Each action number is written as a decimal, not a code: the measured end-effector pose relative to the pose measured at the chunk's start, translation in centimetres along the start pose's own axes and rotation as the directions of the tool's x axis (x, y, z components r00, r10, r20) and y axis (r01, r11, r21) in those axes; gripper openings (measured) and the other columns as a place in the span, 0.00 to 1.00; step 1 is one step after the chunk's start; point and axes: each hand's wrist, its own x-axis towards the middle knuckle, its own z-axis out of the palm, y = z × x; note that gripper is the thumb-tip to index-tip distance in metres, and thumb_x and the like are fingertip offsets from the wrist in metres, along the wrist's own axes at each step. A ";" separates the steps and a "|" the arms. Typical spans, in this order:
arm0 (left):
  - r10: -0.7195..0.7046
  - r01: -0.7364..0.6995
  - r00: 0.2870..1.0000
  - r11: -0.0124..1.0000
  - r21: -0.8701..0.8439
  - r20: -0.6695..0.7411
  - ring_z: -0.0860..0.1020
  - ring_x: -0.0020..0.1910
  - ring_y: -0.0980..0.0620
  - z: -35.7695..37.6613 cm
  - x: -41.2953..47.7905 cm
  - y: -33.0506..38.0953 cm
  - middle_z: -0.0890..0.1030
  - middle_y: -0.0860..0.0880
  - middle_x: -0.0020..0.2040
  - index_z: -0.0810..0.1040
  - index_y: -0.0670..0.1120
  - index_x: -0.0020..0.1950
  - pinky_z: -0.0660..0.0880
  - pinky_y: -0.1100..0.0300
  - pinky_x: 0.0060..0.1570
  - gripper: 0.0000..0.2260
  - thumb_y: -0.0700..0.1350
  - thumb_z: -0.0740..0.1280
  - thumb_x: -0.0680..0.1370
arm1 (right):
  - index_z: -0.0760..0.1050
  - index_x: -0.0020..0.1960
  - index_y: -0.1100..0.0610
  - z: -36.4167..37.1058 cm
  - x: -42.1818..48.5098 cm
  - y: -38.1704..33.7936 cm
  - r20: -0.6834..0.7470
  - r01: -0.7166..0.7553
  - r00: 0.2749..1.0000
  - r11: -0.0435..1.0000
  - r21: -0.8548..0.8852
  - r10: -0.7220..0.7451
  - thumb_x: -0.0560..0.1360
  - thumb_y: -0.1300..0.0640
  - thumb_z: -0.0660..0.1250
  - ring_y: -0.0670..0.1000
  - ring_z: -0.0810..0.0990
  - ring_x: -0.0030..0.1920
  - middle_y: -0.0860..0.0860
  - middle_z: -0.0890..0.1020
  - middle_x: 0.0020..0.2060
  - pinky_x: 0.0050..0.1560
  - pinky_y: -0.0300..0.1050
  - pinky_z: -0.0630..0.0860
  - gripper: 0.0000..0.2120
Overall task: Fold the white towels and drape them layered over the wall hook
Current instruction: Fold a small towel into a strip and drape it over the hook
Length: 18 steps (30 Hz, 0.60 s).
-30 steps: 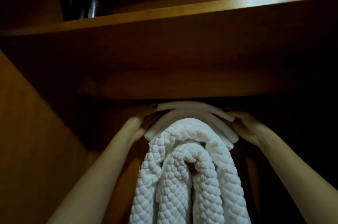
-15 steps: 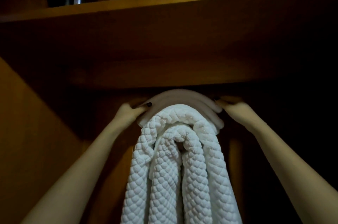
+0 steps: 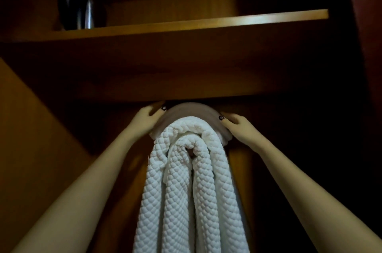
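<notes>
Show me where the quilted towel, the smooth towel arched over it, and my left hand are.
quilted towel (image 3: 186, 201), head view, on its hanging front fold.
smooth towel (image 3: 192, 110), head view, top of its arch.
left hand (image 3: 147, 118), head view, middle of the hand.

Left hand (image 3: 148, 121): upper left of the white quilted towel bundle (image 3: 186, 190), gripping its top fold.
Right hand (image 3: 237, 126): upper right of it, gripping likewise.
Arms: bare, stretched upward.

The towels (image 3: 192, 201) are showing white cloth, mostly bumpy and quilted. The shelf (image 3: 206, 24) is gleaming, smooth varnished wood.
</notes>
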 end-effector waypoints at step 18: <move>0.416 -0.417 0.904 0.909 -0.018 0.094 0.63 0.74 0.51 8.4 -23.5 14.3 0.74 0.49 0.68 0.75 0.47 0.68 0.57 0.59 0.71 0.16 0.45 0.66 0.80 | 0.63 0.76 0.52 -11.6 -29.9 -7.7 -0.053 0.013 0.998 0.878 -0.478 -0.044 0.81 0.51 0.63 0.52 0.60 0.76 0.54 0.65 0.74 0.76 0.49 0.58 0.25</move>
